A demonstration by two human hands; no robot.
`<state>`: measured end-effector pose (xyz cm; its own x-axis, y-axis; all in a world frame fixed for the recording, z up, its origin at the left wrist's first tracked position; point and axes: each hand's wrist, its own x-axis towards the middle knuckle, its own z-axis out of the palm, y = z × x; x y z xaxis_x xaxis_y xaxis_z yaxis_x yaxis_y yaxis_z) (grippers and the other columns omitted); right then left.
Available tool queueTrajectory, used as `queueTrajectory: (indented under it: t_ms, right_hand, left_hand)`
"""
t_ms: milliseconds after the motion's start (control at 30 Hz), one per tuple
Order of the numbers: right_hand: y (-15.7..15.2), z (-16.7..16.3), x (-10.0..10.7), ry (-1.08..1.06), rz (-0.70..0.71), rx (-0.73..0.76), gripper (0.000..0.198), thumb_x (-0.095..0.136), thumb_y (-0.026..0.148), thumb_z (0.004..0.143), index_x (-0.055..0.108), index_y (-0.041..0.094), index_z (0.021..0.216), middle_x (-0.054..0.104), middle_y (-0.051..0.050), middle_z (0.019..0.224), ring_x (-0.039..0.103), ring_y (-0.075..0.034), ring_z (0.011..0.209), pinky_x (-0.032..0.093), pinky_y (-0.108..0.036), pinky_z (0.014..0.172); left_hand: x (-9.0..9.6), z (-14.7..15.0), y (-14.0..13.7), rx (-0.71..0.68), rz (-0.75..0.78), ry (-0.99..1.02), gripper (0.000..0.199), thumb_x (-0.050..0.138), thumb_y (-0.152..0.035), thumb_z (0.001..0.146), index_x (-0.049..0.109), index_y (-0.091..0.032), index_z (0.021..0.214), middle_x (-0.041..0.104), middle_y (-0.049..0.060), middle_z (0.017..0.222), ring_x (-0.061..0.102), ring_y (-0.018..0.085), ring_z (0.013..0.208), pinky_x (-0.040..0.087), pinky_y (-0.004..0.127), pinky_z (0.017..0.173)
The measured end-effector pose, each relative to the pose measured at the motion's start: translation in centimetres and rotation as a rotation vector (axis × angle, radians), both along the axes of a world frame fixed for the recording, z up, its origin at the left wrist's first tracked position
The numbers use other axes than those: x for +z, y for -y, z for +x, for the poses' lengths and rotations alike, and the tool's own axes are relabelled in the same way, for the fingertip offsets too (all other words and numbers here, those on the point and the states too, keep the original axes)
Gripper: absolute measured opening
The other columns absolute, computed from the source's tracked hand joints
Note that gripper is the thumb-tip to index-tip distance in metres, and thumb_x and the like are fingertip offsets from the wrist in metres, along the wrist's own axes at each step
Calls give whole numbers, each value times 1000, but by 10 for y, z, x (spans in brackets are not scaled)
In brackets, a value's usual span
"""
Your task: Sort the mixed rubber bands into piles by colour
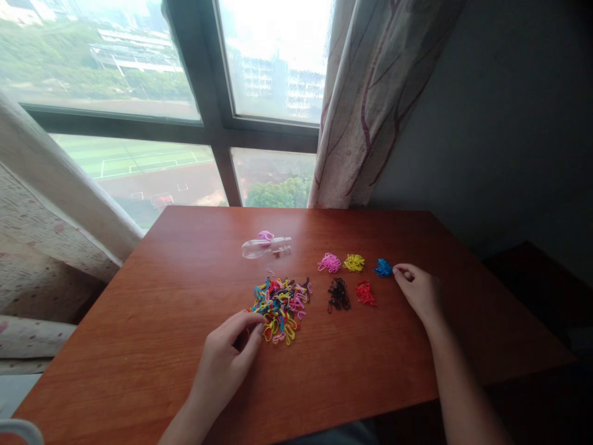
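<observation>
So there's a reddish-brown wooden table (139, 346) pushed up by a window (213, 127), and roughly mid-table sits a messy mixed pile (280, 303) of tiny loop bands, with blue, yellow, red, pink and black all tangled together. One pale loose band (270, 272) lies just off the pile on the far-edge side.

The left hand (222, 349) is at the pile's near-left side, thumb and index tips close together with a narrow gap, right up against the bands. Honestly can't tell if they've got one pinched.

Over toward the table's right edge are five little single-colour heaps. The row closer to the far edge goes pink heap (328, 262), yellow heap (354, 262), blue heap (383, 267); nearer the front edge you get the black heap (340, 295) and the red heap (365, 293), all apart from each other.

The right hand (424, 296) is at the right side of the blue one, fingers drawn narrow at the tips, again can't tell if anything's between them.

Between the mixed pile and the far edge there's a clear plastic container (254, 249) lying down, with something pink (265, 235) by it
</observation>
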<state>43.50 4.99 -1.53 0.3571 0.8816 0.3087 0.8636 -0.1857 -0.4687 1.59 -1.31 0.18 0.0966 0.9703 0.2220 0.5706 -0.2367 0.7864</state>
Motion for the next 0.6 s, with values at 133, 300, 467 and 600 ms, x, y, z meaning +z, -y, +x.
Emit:
queueTrajectory:
  t_ms: [133,300,467,600]
  right_hand:
    - [-7,-7,-4,11,-20,22,36,50,45,82,75,18,87,65,-4,61,61,-18,57,39,-27,53]
    - [-15,-13,-4,39,-32,28,34,51,43,81,75,19,86,64,-4,60,60,-18,56,38,-27,54]
    - [-12,-11,1,67,-40,18,32,52,41,82,75,20,87,65,-4,63,60,-19,59,37,-27,55]
    - [-8,-10,4,80,-40,2,32,51,42,82,74,21,88,66,-5,64,60,-20,59,37,-28,56]
  left_hand:
    - [1,1,0,10,2,10,18,57,-30,86,72,-20,85,73,3,81,67,17,73,53,24,64]
    - [1,0,1,-1,2,3,16,57,-30,87,71,-21,85,74,3,82,67,17,72,53,24,64]
    - [-1,0,1,-1,-1,5,15,58,-28,87,71,-21,86,74,2,83,67,17,73,52,24,64]
    - [0,0,1,-5,-4,6,15,57,-27,87,71,-20,86,73,2,82,66,17,72,51,23,64]
